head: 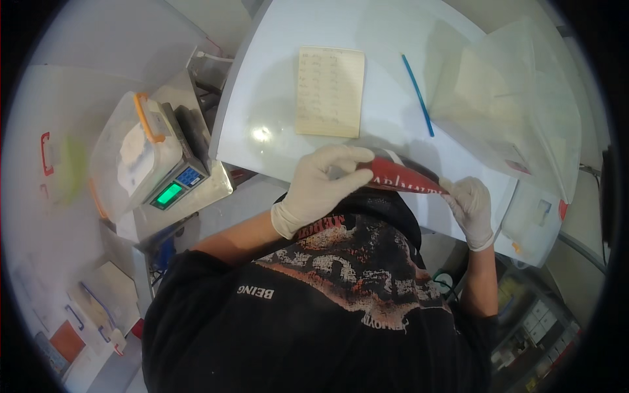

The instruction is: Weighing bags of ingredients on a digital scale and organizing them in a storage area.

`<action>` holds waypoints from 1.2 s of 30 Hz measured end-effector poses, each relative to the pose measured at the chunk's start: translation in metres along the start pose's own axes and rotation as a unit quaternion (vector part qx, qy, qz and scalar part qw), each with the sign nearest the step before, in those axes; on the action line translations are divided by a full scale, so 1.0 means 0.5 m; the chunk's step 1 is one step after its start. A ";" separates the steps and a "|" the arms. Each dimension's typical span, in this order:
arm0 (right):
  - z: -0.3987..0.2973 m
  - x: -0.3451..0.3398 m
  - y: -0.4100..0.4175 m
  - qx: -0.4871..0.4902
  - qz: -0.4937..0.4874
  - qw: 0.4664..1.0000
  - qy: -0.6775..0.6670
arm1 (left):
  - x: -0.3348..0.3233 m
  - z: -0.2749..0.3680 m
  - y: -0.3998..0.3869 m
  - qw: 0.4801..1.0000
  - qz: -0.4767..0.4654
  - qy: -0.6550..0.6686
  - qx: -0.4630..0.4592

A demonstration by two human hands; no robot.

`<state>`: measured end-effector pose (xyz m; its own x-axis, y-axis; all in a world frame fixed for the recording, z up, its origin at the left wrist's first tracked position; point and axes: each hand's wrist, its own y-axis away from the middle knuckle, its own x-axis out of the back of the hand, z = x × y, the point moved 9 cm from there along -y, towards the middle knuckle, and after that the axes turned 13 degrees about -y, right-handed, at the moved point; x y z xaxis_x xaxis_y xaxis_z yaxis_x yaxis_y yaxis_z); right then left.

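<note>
Both hands wear pale thin gloves. Between them is a red and black printed packet (400, 176), its top edge seen from above. My left hand (327, 184) grips the packet's left end between thumb and fingers. At the packet's narrow right end, my right hand (469, 211) pinches the corner. Beyond the hands, a sheet of lined yellowish paper (330, 92) with handwriting lies on the white table (255, 98). To the right of the sheet lies a blue pencil (417, 96). What the packet holds is hidden.
At left, a digital scale (174, 189) with a lit green display carries a clear plastic container (110, 162) with orange clips and white contents. A large translucent bin (491, 108) stands on the table's right side. Below it is another lidded container (533, 221). Shelves with boxes (540, 319) are at lower right.
</note>
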<state>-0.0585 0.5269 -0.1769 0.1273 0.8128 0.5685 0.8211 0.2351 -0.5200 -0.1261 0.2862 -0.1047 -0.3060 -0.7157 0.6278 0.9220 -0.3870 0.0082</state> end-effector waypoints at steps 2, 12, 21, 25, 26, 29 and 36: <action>-0.001 0.002 -0.003 0.000 -0.002 1.000 0.000 | 0.003 -0.019 -0.004 0.994 -0.008 0.102 0.043; 0.005 0.014 -0.001 -0.011 -0.022 0.999 -0.028 | -0.172 0.149 -0.003 0.791 -0.034 -0.512 -0.332; 0.001 0.017 0.010 -0.002 -0.009 1.000 0.013 | -0.133 0.118 -0.009 0.754 -0.049 -0.521 -0.397; -0.006 0.016 0.004 0.002 -0.026 1.000 0.008 | -0.114 0.117 0.005 0.721 -0.079 -0.544 -0.421; -0.013 0.016 0.003 0.008 -0.020 1.000 0.004 | -0.108 0.114 0.005 0.722 -0.079 -0.545 -0.420; -0.027 0.020 -0.002 0.021 -0.011 1.000 -0.003 | -0.098 0.106 0.006 0.727 -0.084 -0.532 -0.425; 0.009 0.028 -0.018 -0.072 -0.039 0.985 -0.150 | -0.239 0.111 -0.033 0.722 -0.151 -0.603 -0.303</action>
<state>-0.0665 0.5385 -0.1671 -0.0925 0.9211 0.3781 0.8951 0.2433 -0.3737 -0.0917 0.4103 -0.1369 0.2951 0.3398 0.8930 0.4707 -0.8650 0.1736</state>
